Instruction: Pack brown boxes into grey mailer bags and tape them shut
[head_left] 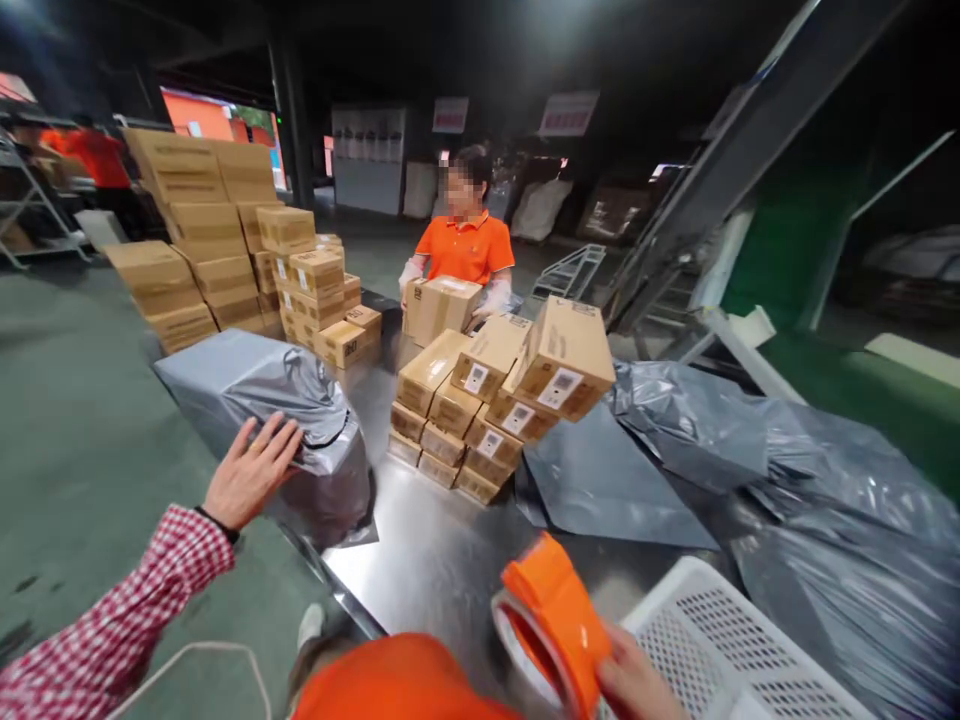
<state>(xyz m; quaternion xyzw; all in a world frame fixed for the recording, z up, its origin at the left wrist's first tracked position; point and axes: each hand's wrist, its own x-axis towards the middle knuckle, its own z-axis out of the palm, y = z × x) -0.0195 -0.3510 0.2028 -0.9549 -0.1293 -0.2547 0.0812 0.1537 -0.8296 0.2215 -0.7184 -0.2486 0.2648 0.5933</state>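
Note:
My left hand (255, 468) lies with its fingers stretched out on the near face of a large grey plastic-wrapped parcel (225, 372), which stands at the left edge of the metal table (420, 560). The grey plastic is bunched and creased around the parcel's top corner. At the lower right, my right hand (637, 675) grips an orange tape dispenser (559, 610) holding a roll of tape. Part of that hand is cut off by the frame's bottom edge. Beyond the tape dispenser, several small brown cartons (450, 410) are stacked on the table.
Across the table, a person in an orange shirt (472, 250) holds a carton (441, 308). Tall carton stacks (202, 210) rise at the left. Grey plastic bags (825, 490) cover the right side, and a white plastic basket (720, 640) stands in front of them.

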